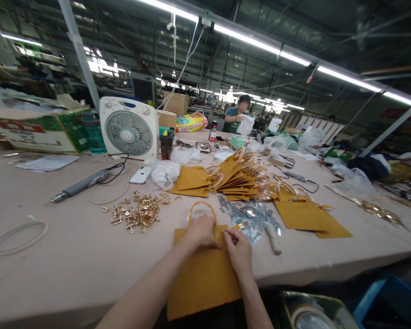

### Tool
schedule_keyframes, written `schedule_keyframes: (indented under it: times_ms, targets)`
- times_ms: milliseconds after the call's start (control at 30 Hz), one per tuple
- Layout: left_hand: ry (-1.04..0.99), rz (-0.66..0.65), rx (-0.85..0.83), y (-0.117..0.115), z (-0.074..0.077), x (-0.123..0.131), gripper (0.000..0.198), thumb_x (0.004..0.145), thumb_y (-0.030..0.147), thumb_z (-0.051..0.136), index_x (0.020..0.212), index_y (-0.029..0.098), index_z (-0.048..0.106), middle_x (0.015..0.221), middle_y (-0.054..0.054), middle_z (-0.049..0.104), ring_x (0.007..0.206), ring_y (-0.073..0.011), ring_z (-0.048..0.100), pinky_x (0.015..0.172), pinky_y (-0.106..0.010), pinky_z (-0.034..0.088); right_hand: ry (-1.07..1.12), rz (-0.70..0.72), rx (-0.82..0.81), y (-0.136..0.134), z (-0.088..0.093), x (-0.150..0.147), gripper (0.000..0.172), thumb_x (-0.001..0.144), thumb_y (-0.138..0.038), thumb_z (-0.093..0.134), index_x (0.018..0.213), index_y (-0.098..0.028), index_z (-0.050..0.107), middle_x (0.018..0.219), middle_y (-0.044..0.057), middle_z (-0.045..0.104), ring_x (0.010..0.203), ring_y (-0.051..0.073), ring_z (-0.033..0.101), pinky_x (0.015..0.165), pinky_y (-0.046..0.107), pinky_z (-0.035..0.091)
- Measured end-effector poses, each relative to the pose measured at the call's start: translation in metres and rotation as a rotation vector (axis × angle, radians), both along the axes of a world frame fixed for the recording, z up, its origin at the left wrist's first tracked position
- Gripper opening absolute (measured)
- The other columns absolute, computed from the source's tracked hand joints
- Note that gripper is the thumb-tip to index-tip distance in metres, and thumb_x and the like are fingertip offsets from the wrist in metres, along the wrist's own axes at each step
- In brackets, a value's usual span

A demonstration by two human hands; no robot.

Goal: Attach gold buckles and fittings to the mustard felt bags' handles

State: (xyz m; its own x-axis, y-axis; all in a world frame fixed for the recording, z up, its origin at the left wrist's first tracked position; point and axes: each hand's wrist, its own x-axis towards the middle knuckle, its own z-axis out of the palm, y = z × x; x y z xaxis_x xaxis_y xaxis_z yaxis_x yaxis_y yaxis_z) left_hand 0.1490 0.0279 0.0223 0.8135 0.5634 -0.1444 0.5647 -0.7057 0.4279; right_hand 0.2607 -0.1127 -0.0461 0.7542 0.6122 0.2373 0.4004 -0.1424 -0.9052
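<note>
A mustard-yellow bag panel with a looped handle lies in front of me, its lower end over the table's front edge. My left hand is closed on its upper part below the handle; the thumb shows on the panel while the other fingers are partly hidden. My right hand pinches at the panel's upper right, on something too small to make out. A short strap with a gold-coloured fitting sticks out just beyond those fingertips. Small gold fittings lie to the left, thin grey metal plates to the right.
Behind are stacked mustard bag panels, with more panels at right. A grey electric screwdriver, a phone and a fan stand or lie at left. A wrapped tool lies right. Across the table is a person.
</note>
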Motion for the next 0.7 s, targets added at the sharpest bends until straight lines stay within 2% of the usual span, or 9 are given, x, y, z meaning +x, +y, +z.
schedule_keyframes:
  times_ms: [167, 467, 567, 633, 700]
  targets:
    - [-0.074, -0.003, -0.015, 0.000, -0.003, -0.006, 0.081, 0.056, 0.062, 0.088, 0.118, 0.015, 0.067, 0.125, -0.020, 0.067, 0.113, -0.0418, 0.065, 0.099, -0.052, 0.053, -0.094, -0.007, 0.012, -0.003, 0.005, -0.007, 0.035, 0.091, -0.051, 0.066, 0.102, -0.020, 0.080, 0.094, 0.011, 0.074, 0.084, 0.027, 0.068, 0.082, 0.041, 0.055]
    - [-0.199, 0.016, -0.020, -0.002, -0.011, -0.012, 0.060, 0.061, 0.053, 0.085, 0.106, 0.018, 0.066, 0.113, -0.013, 0.070, 0.101, -0.0345, 0.068, 0.085, -0.040, 0.053, -0.223, -0.039, -0.025, -0.002, 0.012, -0.023, 0.030, 0.095, -0.047, 0.062, 0.103, -0.024, 0.078, 0.095, 0.010, 0.071, 0.086, 0.027, 0.066, 0.084, 0.041, 0.051]
    - [-0.233, 0.027, 0.002, -0.004, -0.012, -0.012, 0.050, 0.074, 0.059, 0.074, 0.102, 0.018, 0.065, 0.108, -0.012, 0.070, 0.100, -0.0324, 0.067, 0.085, -0.039, 0.052, -0.171, -0.014, -0.024, -0.004, 0.017, -0.021, 0.033, 0.097, -0.051, 0.060, 0.102, -0.024, 0.079, 0.094, 0.009, 0.071, 0.088, 0.027, 0.065, 0.086, 0.040, 0.050]
    - [-0.270, 0.059, -0.017, -0.007, -0.012, -0.011, 0.054, 0.081, 0.069, 0.065, 0.101, 0.019, 0.065, 0.106, -0.011, 0.070, 0.099, -0.0313, 0.067, 0.084, -0.039, 0.051, -0.102, 0.009, 0.044, -0.010, 0.020, -0.018, 0.038, 0.098, -0.055, 0.058, 0.098, -0.024, 0.079, 0.089, 0.007, 0.069, 0.086, 0.025, 0.064, 0.084, 0.038, 0.050]
    - [-0.323, 0.106, -0.071, -0.010, -0.011, -0.011, 0.063, 0.080, 0.078, 0.062, 0.102, 0.019, 0.065, 0.106, -0.010, 0.071, 0.098, -0.0305, 0.067, 0.083, -0.038, 0.050, 0.011, 0.004, 0.154, -0.017, 0.020, -0.016, 0.042, 0.098, -0.059, 0.057, 0.099, -0.022, 0.078, 0.077, 0.004, 0.064, 0.075, 0.022, 0.059, 0.073, 0.034, 0.049]
